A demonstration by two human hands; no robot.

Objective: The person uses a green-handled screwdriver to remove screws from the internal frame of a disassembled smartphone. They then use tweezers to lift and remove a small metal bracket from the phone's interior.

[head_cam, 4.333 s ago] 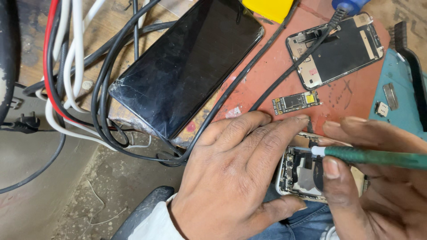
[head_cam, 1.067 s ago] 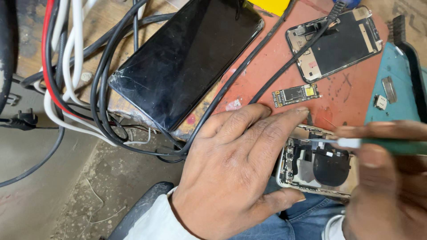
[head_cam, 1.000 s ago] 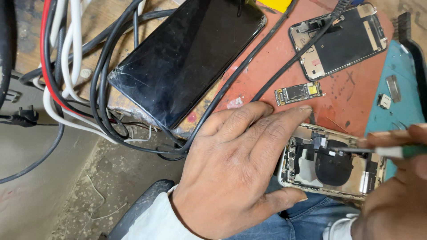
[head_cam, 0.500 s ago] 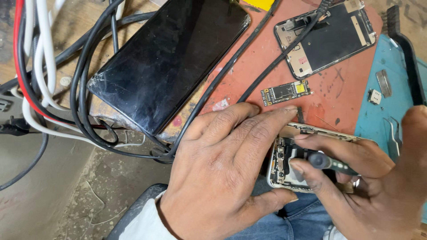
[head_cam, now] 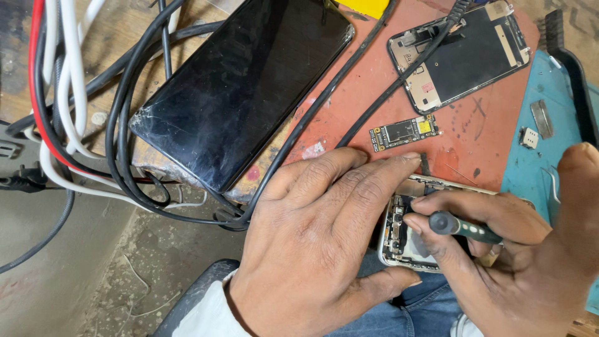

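We are looking down at our two hands in the lower right of the frame. Our left hand (head_cam: 318, 249) is lying flat, fingers spread, steadying an opened phone body (head_cam: 405, 228) at the desk (head_cam: 349, 118) edge. Our right hand (head_cam: 530, 262) is pinching a green-handled screwdriver (head_cam: 465, 226) in its grip, tip inside the phone. A small logic board (head_cam: 404, 131) is lying just above our fingers. A cracked black phone (head_cam: 246, 87) is sitting at upper centre, ringed by black cables (head_cam: 118, 143). Another opened phone frame (head_cam: 460, 53) is resting at upper right.
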